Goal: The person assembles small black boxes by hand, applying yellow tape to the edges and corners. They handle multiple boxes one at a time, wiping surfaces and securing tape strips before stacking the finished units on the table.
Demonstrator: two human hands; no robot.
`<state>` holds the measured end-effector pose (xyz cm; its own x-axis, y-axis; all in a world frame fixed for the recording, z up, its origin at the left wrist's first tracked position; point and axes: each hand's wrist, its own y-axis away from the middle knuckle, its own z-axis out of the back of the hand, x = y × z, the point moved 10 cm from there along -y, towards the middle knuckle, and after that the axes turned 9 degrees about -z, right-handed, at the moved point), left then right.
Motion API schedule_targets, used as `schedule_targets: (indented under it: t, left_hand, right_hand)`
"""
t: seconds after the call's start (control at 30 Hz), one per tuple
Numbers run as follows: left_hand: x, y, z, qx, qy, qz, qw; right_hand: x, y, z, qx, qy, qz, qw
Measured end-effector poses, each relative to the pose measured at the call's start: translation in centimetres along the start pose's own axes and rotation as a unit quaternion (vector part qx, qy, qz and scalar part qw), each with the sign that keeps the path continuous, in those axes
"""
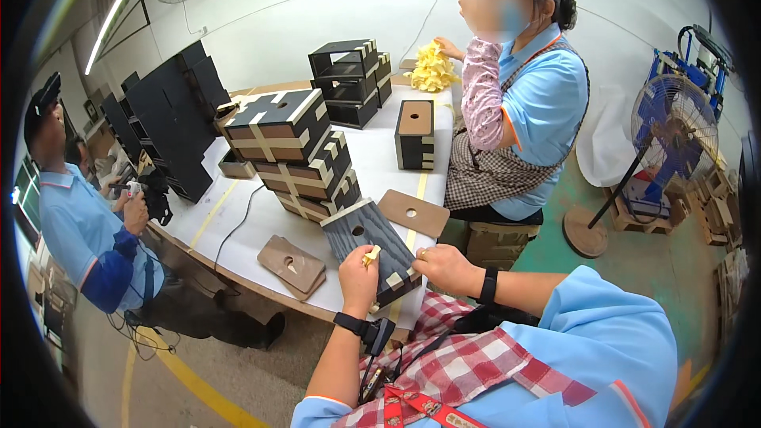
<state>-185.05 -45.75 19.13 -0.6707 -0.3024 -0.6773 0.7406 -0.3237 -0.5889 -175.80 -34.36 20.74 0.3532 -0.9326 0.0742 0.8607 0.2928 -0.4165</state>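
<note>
Here, in the head view, the left hand (pixel 358 276) pinches a scrap of yellow tape (pixel 370 256) over a dark box (pixel 374 248) lying tilted at the near edge of the counter (pixel 238 226), while the right hand (pixel 445 267) rests closed on the box's right side to steady it. The work looks to be at the tape step, though whether the scrap is going on or coming off I cannot tell. Next, the right hand's grip must keep the box steady while the scrap is handled.
</note>
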Motion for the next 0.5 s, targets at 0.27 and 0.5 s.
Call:
schedule_targets:
  t: [0.27,0.5]
  left_hand:
    - [0.2,-0.4,-0.1,-0.006,0.006,0.002,1.000]
    - [0.4,0.0,-0.4,-0.002,-0.006,-0.028,1.000]
  right_hand:
    - [0.9,-0.3,1.0,-0.017,-0.124,0.015,0.992]
    - [-0.1,-0.3,0.6,-0.019,-0.050,-0.023,0.998]
